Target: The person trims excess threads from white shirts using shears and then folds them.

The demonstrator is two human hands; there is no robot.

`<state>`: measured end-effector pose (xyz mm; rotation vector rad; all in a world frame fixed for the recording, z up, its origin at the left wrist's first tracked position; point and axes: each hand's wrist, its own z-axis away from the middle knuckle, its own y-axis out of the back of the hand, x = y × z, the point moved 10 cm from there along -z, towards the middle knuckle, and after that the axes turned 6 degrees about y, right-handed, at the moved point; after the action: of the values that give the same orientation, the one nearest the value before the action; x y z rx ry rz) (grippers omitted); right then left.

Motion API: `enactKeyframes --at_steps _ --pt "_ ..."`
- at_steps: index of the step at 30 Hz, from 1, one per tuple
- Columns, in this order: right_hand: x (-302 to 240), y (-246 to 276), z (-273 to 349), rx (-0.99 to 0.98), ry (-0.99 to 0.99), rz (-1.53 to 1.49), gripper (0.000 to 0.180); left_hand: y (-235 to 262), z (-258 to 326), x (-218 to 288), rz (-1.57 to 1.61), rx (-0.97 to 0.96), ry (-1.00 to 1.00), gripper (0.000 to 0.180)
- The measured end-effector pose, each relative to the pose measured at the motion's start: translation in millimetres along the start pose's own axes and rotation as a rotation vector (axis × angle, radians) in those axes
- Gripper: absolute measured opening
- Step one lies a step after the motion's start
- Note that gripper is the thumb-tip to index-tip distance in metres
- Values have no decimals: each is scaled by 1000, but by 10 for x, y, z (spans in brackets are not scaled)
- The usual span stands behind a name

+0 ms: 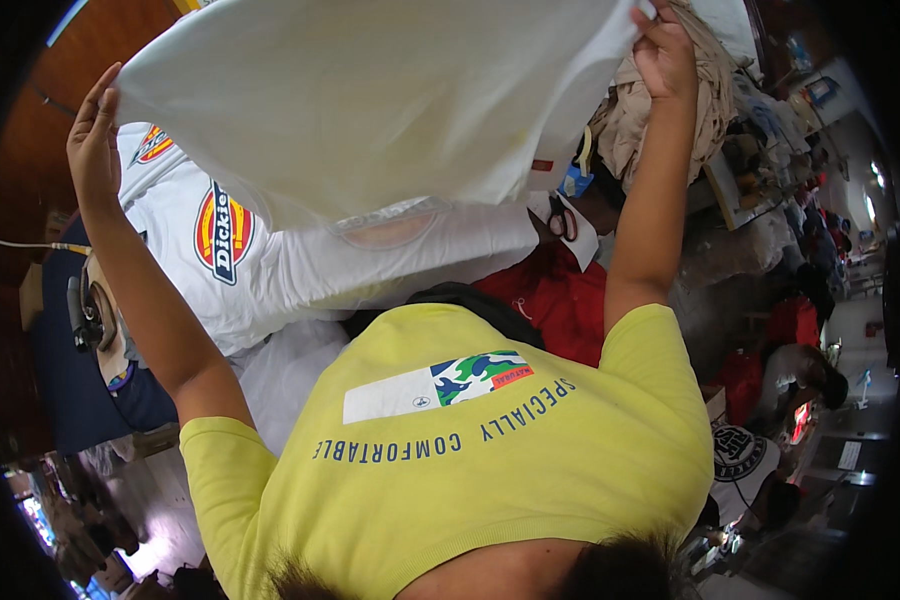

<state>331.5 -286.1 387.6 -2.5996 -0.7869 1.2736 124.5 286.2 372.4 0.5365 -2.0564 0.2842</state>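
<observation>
We hold a white garment aloft: right hand fingers clamped on one corner, left hand fingers nearly straight against its opposite edge.

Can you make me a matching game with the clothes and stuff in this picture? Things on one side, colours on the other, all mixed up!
Things:
1. Cloth held up by both hands
2. Shirt the person wears
3. Garment under the scissors
4. Iron's pad at the left

Colours:
A. red
B. dark blue
C. white
D. yellow-green

Pairs: 1-C, 2-D, 3-A, 4-B
</observation>
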Motion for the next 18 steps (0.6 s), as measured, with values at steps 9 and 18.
enactKeyframes --at_steps 9,18 --pt "-697 157 347 202 340 1131 40 -99 587 548 -911 532 -191 22" --pt "-1097 -1047 1373 238 1173 699 23 -2753 2538 172 -188 -371 -365 41"
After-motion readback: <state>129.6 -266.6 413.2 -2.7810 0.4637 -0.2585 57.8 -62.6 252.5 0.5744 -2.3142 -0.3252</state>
